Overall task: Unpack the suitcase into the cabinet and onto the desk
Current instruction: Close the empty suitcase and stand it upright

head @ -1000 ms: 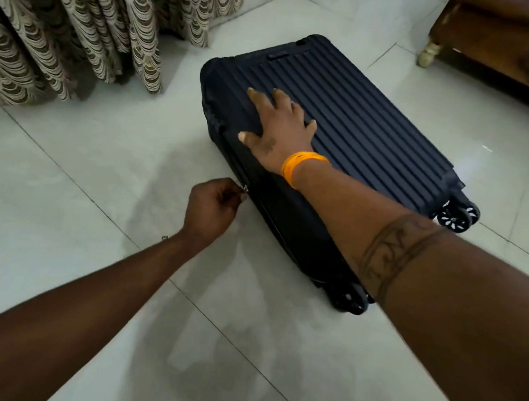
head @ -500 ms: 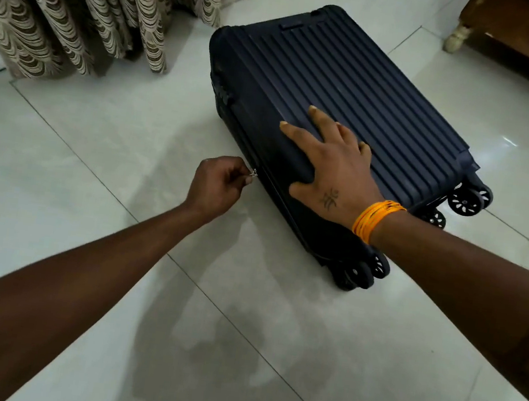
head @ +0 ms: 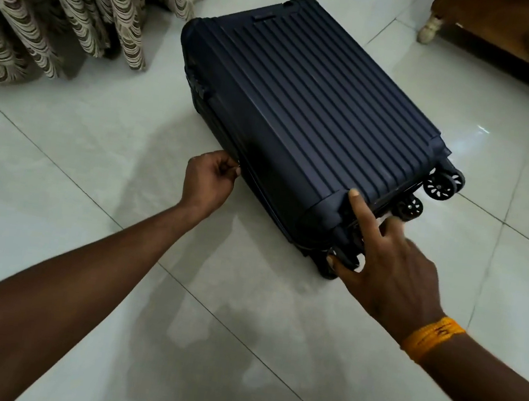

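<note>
Both hands on seemingly closed suitcase

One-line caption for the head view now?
Left hand pinches the zipper on the closed suitcase; right hand steadies its wheel end.

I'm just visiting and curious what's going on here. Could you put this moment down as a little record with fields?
Setting: pale tiled floor, patterned curtain at the back left
Main object: dark blue ribbed suitcase, lying flat, lid closed
Wheels: suitcase wheels at the near right end
Left hand: fingers curled, pinching at the suitcase's side seam, likely the zip pull, too small to see
Right hand: fingers spread on the wheel-end corner
Wrist: orange band on the right arm
Progress: nothing unpacked yet
</note>
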